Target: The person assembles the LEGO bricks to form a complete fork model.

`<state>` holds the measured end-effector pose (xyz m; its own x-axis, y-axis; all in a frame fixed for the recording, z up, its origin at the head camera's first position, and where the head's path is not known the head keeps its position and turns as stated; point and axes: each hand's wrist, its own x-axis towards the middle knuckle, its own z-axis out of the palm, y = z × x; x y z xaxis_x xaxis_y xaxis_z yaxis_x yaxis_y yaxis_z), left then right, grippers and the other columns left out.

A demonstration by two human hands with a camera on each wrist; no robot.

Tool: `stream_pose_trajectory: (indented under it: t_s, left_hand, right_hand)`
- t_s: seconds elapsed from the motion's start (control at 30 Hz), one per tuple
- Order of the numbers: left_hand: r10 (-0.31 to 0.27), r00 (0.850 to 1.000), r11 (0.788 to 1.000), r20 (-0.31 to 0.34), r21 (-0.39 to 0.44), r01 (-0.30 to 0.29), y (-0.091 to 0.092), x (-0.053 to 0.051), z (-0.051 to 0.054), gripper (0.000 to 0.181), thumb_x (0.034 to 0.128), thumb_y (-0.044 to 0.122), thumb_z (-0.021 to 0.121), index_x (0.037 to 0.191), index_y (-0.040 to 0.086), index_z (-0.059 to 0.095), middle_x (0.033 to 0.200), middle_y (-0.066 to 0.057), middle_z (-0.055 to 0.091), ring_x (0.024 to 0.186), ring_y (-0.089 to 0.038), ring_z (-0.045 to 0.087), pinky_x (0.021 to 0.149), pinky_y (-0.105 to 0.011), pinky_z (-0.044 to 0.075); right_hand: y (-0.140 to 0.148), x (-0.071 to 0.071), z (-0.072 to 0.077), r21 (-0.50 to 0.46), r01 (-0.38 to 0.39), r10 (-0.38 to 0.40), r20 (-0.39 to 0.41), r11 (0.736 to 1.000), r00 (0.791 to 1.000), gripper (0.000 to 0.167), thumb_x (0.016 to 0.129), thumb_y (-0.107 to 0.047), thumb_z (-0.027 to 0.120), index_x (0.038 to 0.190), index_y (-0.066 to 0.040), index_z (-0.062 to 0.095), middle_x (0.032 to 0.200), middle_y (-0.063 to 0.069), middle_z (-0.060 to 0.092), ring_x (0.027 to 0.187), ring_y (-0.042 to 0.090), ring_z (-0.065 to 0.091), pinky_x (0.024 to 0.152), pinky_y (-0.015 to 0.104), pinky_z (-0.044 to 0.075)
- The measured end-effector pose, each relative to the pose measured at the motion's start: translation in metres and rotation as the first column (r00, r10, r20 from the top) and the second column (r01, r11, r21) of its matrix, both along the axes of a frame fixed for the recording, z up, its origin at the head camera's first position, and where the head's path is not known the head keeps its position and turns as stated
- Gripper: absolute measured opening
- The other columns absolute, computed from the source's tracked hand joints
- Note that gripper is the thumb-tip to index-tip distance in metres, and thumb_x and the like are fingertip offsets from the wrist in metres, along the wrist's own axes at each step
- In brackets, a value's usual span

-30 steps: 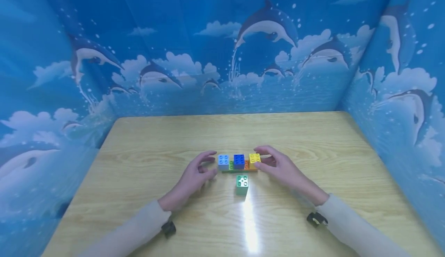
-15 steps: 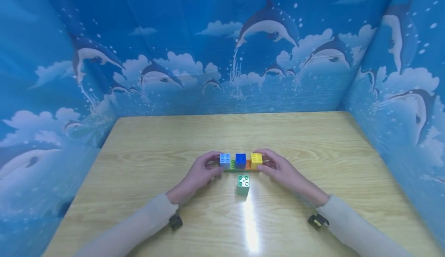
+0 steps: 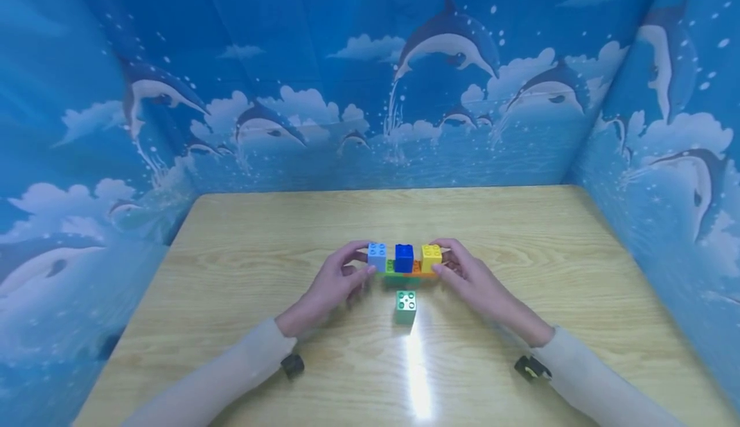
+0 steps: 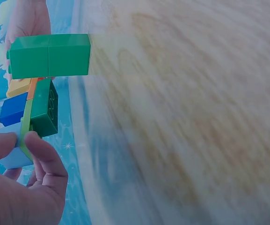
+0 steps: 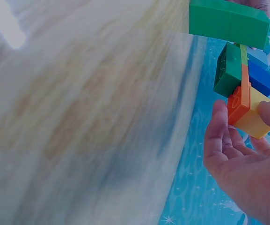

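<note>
A joined row of toy building bricks is held just above the table between both hands. My left hand point(image 3: 337, 280) pinches its left end, at the light blue brick point(image 3: 377, 257). The right hand point(image 3: 471, 280) grips the other end, at the yellow brick point(image 3: 431, 257). Between them sits a dark blue brick point(image 3: 404, 259). Under these run a lime green piece point(image 4: 27, 115) and an orange piece point(image 5: 240, 104). A dark green brick point(image 4: 44, 108) is fixed beneath the middle. Nearer the body, a green brick stack point(image 3: 406, 308) stands upright on the table, apart from both hands.
The wood-grain table point(image 3: 260, 234) extends around the hands, with a bright glare streak near its front. A blue dolphin-print curtain point(image 3: 324, 93) surrounds the back and sides. Dark wrist devices point(image 3: 293, 366) hang at both sleeves.
My left hand has moved right and taken hold of the light blue end. Both hands have since raised the joined row off the table; the green stack has stayed in place.
</note>
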<state>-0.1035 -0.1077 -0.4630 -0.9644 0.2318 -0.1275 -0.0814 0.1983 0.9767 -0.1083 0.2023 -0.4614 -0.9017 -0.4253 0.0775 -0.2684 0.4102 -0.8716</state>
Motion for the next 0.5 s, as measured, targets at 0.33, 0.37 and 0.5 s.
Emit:
stream_pose_trajectory:
  t_s: [0.33, 0.37, 0.5]
  left_hand:
    - [-0.016, 0.996, 1.000, -0.083, 0.015, 0.017, 0.001, 0.006, 0.012, 0.055, 0.1062, 0.012, 0.073, 0.155, 0.032, 0.059, 0.125, -0.012, 0.068, 0.064, -0.020, 0.057, 0.054, -0.025, 0.048]
    - [-0.018, 0.996, 1.000, -0.091, 0.014, 0.020, 0.001, 0.006, 0.013, 0.055, 0.1063, 0.013, 0.073, 0.155, 0.033, 0.058, 0.125, -0.012, 0.068, 0.064, -0.021, 0.057, 0.054, -0.025, 0.048]
    - [-0.030, 0.993, 0.999, -0.118, 0.022, 0.033, 0.000, 0.009, 0.017, 0.054, 0.1064, 0.013, 0.073, 0.155, 0.033, 0.058, 0.124, -0.011, 0.069, 0.064, -0.020, 0.056, 0.054, -0.025, 0.047]
  right_hand:
    - [-0.002, 0.005, 0.013, -0.046, 0.020, -0.021, -0.024, 0.999, 1.000, 0.046, 0.114, -0.019, 0.061, 0.156, -0.006, 0.047, 0.120, 0.015, 0.071, 0.101, 0.033, 0.075, 0.089, 0.049, 0.064]
    - [-0.002, 0.006, 0.014, -0.054, 0.019, -0.021, -0.030, 0.998, 0.999, 0.046, 0.114, -0.018, 0.061, 0.156, -0.006, 0.047, 0.118, 0.015, 0.071, 0.099, 0.035, 0.076, 0.087, 0.051, 0.064]
    - [-0.001, 0.010, 0.016, -0.071, 0.025, -0.029, -0.060, 0.997, 0.998, 0.046, 0.113, -0.016, 0.062, 0.156, -0.004, 0.048, 0.116, 0.014, 0.072, 0.091, 0.041, 0.076, 0.082, 0.050, 0.065]
